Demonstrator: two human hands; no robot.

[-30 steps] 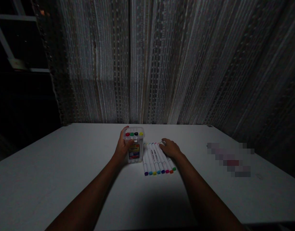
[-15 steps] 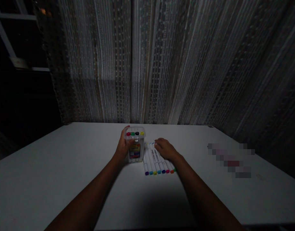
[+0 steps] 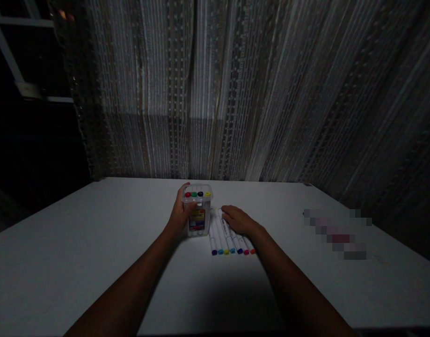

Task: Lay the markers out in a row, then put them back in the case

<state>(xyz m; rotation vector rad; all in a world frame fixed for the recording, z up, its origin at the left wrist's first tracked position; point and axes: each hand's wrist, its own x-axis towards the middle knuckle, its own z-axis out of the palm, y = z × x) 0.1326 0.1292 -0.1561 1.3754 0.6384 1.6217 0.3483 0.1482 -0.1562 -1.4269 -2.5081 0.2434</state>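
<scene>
A clear plastic marker box [image 3: 197, 211] stands upright on the white table [image 3: 95, 243], with red, green, black and yellow caps showing at its top. My left hand [image 3: 180, 214] is wrapped round the box's left side. To its right, several white markers [image 3: 222, 238] with coloured end caps lie side by side in a row. My right hand [image 3: 238, 220] rests on top of the row's right half, fingers curled down onto the markers; which marker they touch is unclear in the dim light.
A grey patterned curtain [image 3: 257, 93] hangs behind the table's far edge. A blurred-out patch [image 3: 336, 233] lies on the table at the right. A dark window frame [image 3: 14, 70] shows at the upper left. The room is dim.
My right hand has slid leftward across the row of markers, from the rightmost ones toward the middle. My left hand has stayed on the box.
</scene>
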